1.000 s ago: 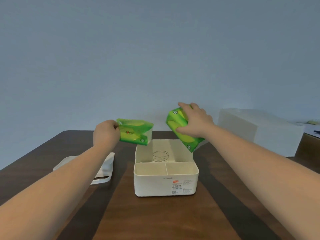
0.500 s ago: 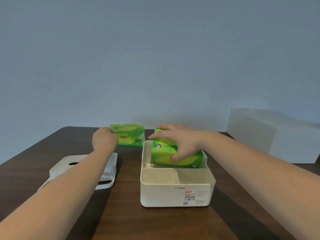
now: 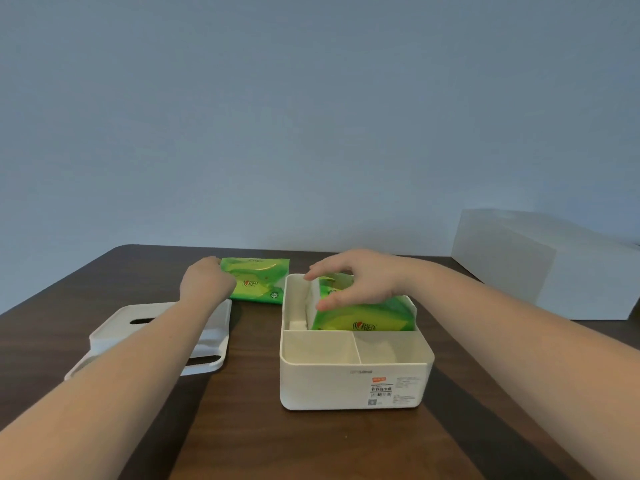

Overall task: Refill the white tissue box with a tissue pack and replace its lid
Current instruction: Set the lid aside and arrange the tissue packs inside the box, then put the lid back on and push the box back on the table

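Refill partly done. The white plastic tissue box (image 3: 353,382) stands open on the dark wooden worktop (image 3: 242,427), its printed label facing the camera. The right hand (image 3: 360,280) grips a green plastic-wrapped tissue pack (image 3: 363,315) from above, thumb on the near face and fingers (image 3: 323,268) spread over the top, and the pack sits in the rear compartment, not fully seated in my judgement: its left end is raised and tilted, with a gap to the left wall. The pack's long axis runs left to right, parallel to the box's front wall, its printed face toward the camera. The two smaller front compartments hold nothing visible. The left hand (image 3: 204,282) is closed on the near-left edge of a second green tissue pack (image 3: 259,280), which rests on the worktop just beside the box's rear-left corner, lying flat with its long axis likewise left to right. The white rectangular lid with a slot opening (image 3: 207,336) lies on the worktop left of the box (partly hidden by the left forearm). Outstanding: level the pack, release it, fit the lid.
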Available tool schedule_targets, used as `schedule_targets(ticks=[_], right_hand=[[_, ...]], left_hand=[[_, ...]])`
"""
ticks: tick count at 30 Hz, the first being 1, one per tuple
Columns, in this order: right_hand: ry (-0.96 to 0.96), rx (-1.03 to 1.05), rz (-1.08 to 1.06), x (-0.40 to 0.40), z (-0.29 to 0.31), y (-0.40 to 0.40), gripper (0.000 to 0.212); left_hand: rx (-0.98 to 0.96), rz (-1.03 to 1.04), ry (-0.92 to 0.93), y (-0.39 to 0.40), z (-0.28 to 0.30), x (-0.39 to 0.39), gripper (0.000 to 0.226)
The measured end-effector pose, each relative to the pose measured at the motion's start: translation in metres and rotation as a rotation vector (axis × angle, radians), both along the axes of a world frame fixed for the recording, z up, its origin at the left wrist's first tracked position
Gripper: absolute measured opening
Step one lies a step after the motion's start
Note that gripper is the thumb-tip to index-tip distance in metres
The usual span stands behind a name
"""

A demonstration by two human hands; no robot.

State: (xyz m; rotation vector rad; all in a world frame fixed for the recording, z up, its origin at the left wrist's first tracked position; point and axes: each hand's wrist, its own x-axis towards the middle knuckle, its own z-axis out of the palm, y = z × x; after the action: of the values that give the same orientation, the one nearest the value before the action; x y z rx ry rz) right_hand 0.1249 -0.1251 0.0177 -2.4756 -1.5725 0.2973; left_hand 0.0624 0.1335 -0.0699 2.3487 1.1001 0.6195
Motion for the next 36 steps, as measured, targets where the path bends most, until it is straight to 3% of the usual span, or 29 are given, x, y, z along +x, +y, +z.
schedule_targets(ticks=[4,9,12,18,23,27,33,36], right_hand=[[0.022,0.142,-0.035,-0.011,0.004,0.010,0.048],[-0.017,0.236,-0.049,-0.029,0.005,0.039,0.036],[-0.030,0.198,-0.036,-0.045,0.001,0.060,0.035],[-0.084,0.053,-0.070,-0.073,-0.014,0.099,0.039],[-0.103,-0.135,-0.186,-0.083,-0.042,0.134,0.026],[0.006,-0.239,-0.251,-0.089,-0.053,0.152,0.034],[0.145,-0.153,-0.300,-0.094,-0.061,0.160,0.037],[0.190,-0.087,-0.347,-0.097,-0.060,0.158,0.039]], left_hand=[[0.071,0.025,0.010,0.006,0.013,-0.017,0.014],[0.081,0.058,0.015,0.018,0.021,-0.054,0.020],[0.072,0.063,0.059,0.027,0.019,-0.079,0.022],[0.017,0.077,0.180,0.044,0.004,-0.122,0.051],[-0.078,0.090,0.166,0.048,-0.006,-0.133,0.044],[-0.179,0.094,0.094,0.049,-0.011,-0.131,0.046],[-0.211,0.101,0.068,0.045,-0.014,-0.127,0.045],[-0.212,0.139,0.039,0.042,-0.013,-0.130,0.027]])
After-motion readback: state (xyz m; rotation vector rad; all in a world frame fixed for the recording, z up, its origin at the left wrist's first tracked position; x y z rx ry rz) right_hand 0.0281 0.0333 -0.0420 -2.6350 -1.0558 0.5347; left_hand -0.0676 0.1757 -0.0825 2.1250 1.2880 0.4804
